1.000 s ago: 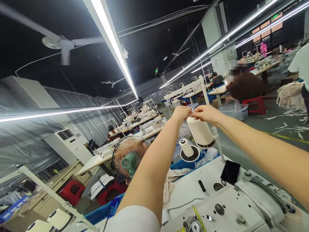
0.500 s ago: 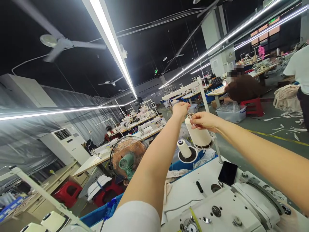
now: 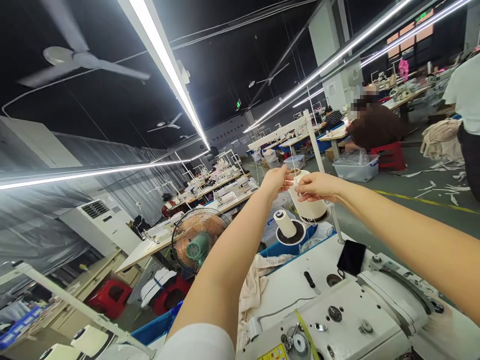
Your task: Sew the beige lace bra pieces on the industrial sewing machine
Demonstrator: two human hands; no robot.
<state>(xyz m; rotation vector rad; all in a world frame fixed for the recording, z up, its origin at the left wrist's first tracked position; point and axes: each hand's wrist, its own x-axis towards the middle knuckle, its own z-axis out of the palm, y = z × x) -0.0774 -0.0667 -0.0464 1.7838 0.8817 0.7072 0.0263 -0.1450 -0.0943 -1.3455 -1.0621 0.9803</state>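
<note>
My right hand (image 3: 317, 187) is closed in a pinch on a pale thread (image 3: 293, 159) that hangs from the arm of a white thread stand (image 3: 314, 140). Close beside it, the bent fingers of my left hand (image 3: 276, 181) meet at the same thread; its fingertips are small and partly hidden. Behind and just below both hands stands a large cream thread cone (image 3: 313, 206), upright on its holder, its top partly covered by my fingers. A smaller cream cone (image 3: 285, 224) sits on a round dark-and-white holder lower left of it.
Below lies a white sewing machine (image 3: 348, 320) on its table, with a black phone (image 3: 351, 257) near the stand post. Beige cloth (image 3: 253, 287) hangs at the table's left. A caged fan (image 3: 198, 240) stands beyond my left arm. Other people sit or stand at right.
My left hand has come down and slightly left, from above the large cone to beside my right hand. The right hand stays pinched near the cone's top. The view has shifted a little.
</note>
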